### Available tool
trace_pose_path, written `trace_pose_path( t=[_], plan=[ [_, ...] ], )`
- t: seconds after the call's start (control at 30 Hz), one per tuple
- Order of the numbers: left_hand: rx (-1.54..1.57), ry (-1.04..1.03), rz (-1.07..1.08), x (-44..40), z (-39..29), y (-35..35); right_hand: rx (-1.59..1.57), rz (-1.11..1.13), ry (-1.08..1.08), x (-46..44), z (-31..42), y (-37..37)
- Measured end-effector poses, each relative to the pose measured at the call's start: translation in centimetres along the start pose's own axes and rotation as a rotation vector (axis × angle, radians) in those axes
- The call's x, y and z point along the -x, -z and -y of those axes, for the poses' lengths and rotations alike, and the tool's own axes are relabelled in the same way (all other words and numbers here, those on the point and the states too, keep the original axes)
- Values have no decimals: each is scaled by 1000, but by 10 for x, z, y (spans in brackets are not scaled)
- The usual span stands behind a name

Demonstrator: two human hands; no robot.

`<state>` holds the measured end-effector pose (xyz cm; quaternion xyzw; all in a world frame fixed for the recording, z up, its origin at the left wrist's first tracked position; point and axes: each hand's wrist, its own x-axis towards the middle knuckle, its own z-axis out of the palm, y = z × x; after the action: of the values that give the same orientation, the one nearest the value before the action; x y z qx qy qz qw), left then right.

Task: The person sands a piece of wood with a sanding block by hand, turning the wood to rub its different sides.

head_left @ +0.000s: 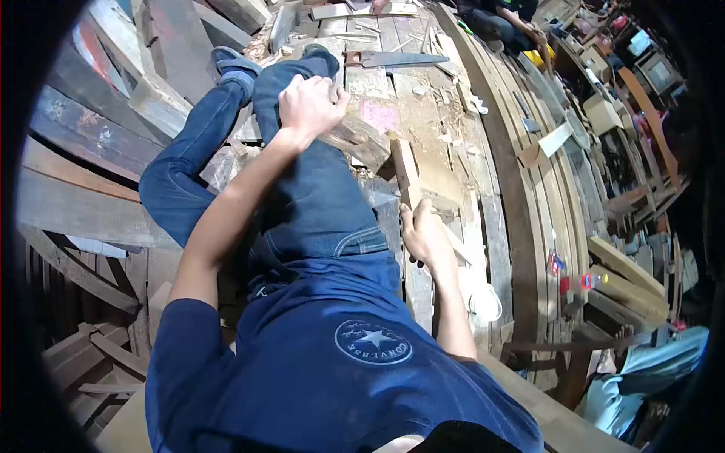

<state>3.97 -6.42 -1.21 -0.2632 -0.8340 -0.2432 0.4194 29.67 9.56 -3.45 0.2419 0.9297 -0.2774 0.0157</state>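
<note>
My left hand (311, 106) is over my bent knee, its fingers curled; whatever they may hold is hidden. Just beyond it, a rough timber (359, 140) lies at an angle beside my leg. At my right side, my right hand (427, 238) is closed at the near end of a squared piece of wood (406, 170), thumb and forefinger against it. A small dark bit shows under that hand, too little to name. Farther off, a handsaw (396, 60) with a brown handle lies flat on the boards.
Wood chips and offcuts litter the plank floor (479, 219). A white round container (485, 303) stands near my right forearm. Long beams (521, 249) run along the right, with a bottle (594, 281) beyond. Curved timbers (91, 136) crowd the left. Another person (506, 23) sits at upper right.
</note>
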Motion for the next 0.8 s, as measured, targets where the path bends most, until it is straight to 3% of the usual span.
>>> trace_pose_path(
  t=[0.27,0.5,0.8],
  plan=[
    [-4,58,143,-1,-3,5,-28,-85,43,-67,3,-16],
    [-15,69,97,-3,-6,6,3,-13,-30,-13,13,1],
    [-14,46,69,-1,-4,2,-13,-31,2,-64,-6,-12]
  ],
)
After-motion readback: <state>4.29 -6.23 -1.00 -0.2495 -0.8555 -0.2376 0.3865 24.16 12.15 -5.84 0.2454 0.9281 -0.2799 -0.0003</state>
